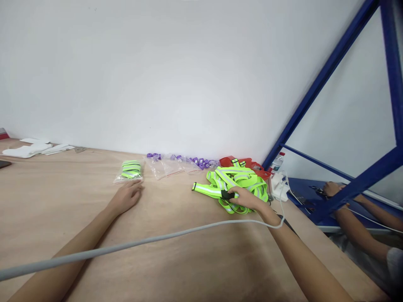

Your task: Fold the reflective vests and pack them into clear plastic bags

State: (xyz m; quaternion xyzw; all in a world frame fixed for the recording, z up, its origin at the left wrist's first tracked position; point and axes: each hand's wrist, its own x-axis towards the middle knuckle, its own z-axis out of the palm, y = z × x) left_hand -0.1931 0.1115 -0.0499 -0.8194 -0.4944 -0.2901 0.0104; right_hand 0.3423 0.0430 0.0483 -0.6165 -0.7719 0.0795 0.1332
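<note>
My right hand (244, 199) is closed around the black part of a neon-yellow reflective strap (206, 190) with a silver stripe. The strap's free end points left over the table, beside a tangled pile of similar reflective straps (252, 180). My left hand (127, 196) rests on the wooden table with loosely bent fingers and nothing visible in them. Its fingertips are at the near edge of a clear plastic bag (118, 179) that contains a folded reflective strap (131, 168). Whether they press on the bag I cannot tell.
Clear bags (163, 166) and small purple items (201, 162) lie along the wall, near a red bag (226, 161). White papers (30, 149) lie far left. A bottle (277, 162) and power strip (279, 186) stand right. A white cable (151, 240) crosses in front; another person's hand (332, 188) works beyond a blue frame (343, 197).
</note>
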